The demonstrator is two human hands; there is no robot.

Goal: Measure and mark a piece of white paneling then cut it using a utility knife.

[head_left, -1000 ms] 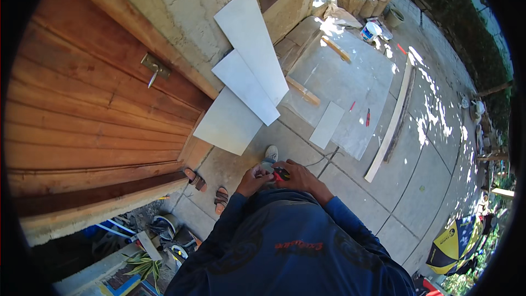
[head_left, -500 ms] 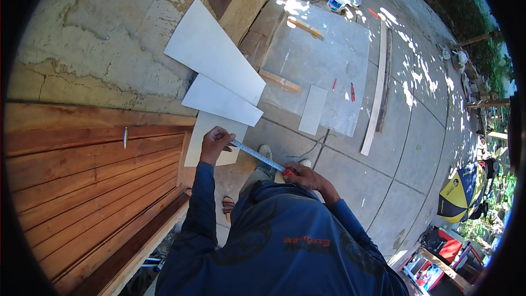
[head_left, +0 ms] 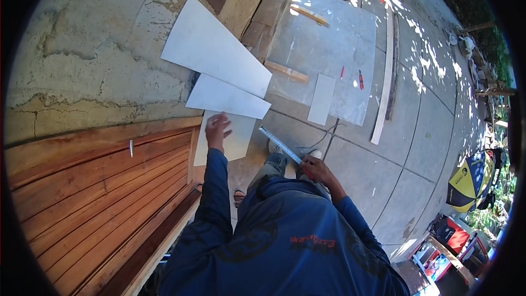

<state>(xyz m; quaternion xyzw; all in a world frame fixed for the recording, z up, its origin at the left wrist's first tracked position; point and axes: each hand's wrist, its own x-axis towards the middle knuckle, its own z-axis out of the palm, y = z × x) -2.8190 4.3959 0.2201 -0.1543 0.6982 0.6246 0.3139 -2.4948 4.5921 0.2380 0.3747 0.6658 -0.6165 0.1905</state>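
My left hand [head_left: 218, 129] lies flat on a smooth, pale tile [head_left: 230, 141] with a matt face. My right hand [head_left: 316, 169] grips a shiny metal ruler [head_left: 280, 145]. The wall [head_left: 93, 60] is rough, cracked plaster. The door [head_left: 93, 192] is warm, smooth wood planks. The ground [head_left: 361, 175] is dull grey concrete.

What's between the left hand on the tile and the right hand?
In the head view, the metal ruler held by the right hand spans toward the left hand on the tile; bare concrete beneath.
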